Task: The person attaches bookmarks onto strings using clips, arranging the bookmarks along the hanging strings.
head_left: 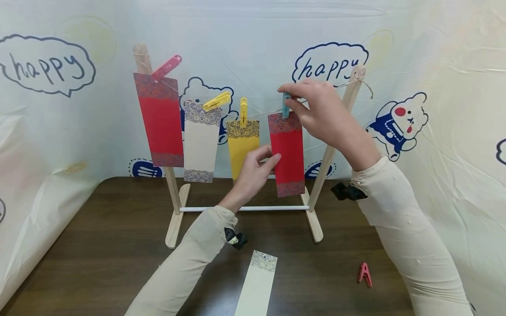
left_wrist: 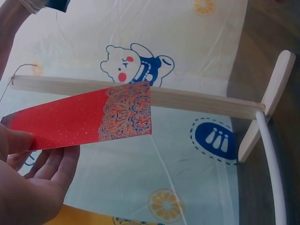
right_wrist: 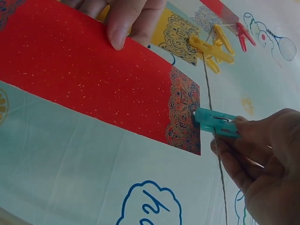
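Observation:
My right hand (head_left: 322, 112) pinches a teal clothespin (right_wrist: 215, 121) between thumb and fingers at the string (right_wrist: 209, 89). The pin's tip sits on the patterned top edge of a red card (head_left: 287, 153). My left hand (head_left: 254, 171) pinches that card by its left edge, thumb in front and fingers behind. Left of it on the same string hang a yellow card (head_left: 241, 147) under a yellow clothespin (head_left: 243, 112), a white card (head_left: 200, 145) under a tilted yellow clothespin (head_left: 216, 101), and another red card (head_left: 162, 123) under a pink clothespin (head_left: 167, 68).
A wooden stand with a right post (head_left: 326, 164) and a white crossbar (head_left: 272, 208) bears the string. On the dark table (head_left: 99, 259) lie a cream card (head_left: 258, 285) with a patterned end and a pink clothespin (head_left: 365, 275). Behind hangs a printed cloth (head_left: 253, 39).

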`<action>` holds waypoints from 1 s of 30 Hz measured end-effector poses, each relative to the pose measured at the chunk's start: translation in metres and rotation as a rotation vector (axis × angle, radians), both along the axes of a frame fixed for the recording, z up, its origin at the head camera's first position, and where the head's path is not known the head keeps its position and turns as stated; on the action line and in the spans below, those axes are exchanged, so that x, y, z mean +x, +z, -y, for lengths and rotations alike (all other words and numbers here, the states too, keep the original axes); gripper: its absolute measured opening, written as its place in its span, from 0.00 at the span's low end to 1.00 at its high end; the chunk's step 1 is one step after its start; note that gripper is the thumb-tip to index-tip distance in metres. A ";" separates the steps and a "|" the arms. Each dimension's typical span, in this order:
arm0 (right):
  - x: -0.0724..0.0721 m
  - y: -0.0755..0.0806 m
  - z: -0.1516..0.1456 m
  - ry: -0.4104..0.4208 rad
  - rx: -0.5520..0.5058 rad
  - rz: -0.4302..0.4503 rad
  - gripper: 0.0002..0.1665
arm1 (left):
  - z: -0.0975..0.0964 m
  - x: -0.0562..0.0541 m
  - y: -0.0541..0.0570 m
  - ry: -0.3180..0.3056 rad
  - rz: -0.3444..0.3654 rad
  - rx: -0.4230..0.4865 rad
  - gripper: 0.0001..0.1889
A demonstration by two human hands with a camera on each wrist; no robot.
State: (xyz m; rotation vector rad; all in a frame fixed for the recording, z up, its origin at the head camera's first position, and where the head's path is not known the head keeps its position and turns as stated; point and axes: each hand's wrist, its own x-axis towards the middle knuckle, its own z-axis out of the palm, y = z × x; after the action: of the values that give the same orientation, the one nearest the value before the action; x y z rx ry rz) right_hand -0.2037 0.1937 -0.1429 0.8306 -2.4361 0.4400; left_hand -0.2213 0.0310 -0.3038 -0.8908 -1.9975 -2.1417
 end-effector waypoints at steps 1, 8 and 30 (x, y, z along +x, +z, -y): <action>0.000 0.000 0.000 0.001 0.004 0.000 0.21 | 0.000 0.000 0.000 -0.001 -0.001 -0.002 0.09; 0.001 0.000 0.000 0.007 0.006 0.022 0.22 | 0.000 0.000 -0.002 0.002 -0.007 -0.011 0.08; -0.001 0.000 0.002 0.016 -0.008 0.043 0.20 | 0.004 -0.001 -0.004 -0.016 -0.017 -0.004 0.11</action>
State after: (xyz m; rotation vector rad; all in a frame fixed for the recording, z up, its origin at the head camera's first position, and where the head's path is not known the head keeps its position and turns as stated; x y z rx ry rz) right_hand -0.2048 0.1916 -0.1427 0.8461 -2.4671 0.4784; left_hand -0.2224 0.0271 -0.3076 -0.9253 -1.9938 -2.1321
